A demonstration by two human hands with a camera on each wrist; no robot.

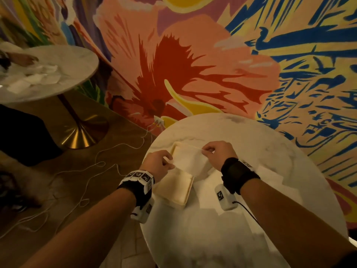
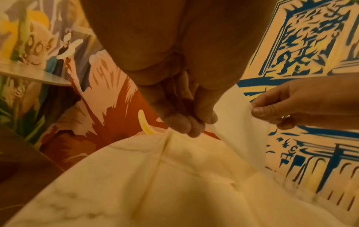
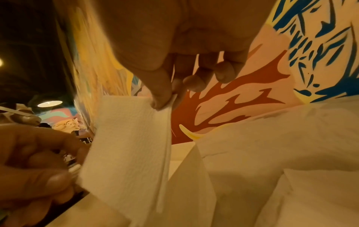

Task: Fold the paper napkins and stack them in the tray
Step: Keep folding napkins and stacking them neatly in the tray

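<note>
A: We see the left hand (image 1: 158,163) with its grip pressed together, thumb and fingertips (image 2: 181,126) pinching one corner of a white napkin (image 3: 128,145).

B: And the right hand (image 1: 216,153) does the same at the other corner: thumb against forefinger, the other fingers (image 3: 223,72) curled loosely and free of the paper.

A: Between the two grips we see the napkin stretched out and hanging, lifted off the desk (image 1: 212,238).

B: It hangs over the tray (image 1: 176,192), a pale squarish one near the desk's left edge. We cannot tell whether the napkin's lower edge touches it.

A: More napkins (image 1: 270,176) lie loose on the desk to the right of the tray, beside the right wrist.

B: The desk is round, pale, marble-like. Behind it we see a mural (image 1: 193,64) with a large pink and red flower and blue strokes.

A: To the left stands a second round table (image 1: 63,68) on a brass foot, with crumpled paper on it, and thin white cords (image 1: 92,171) trail over the wooden floor.
</note>
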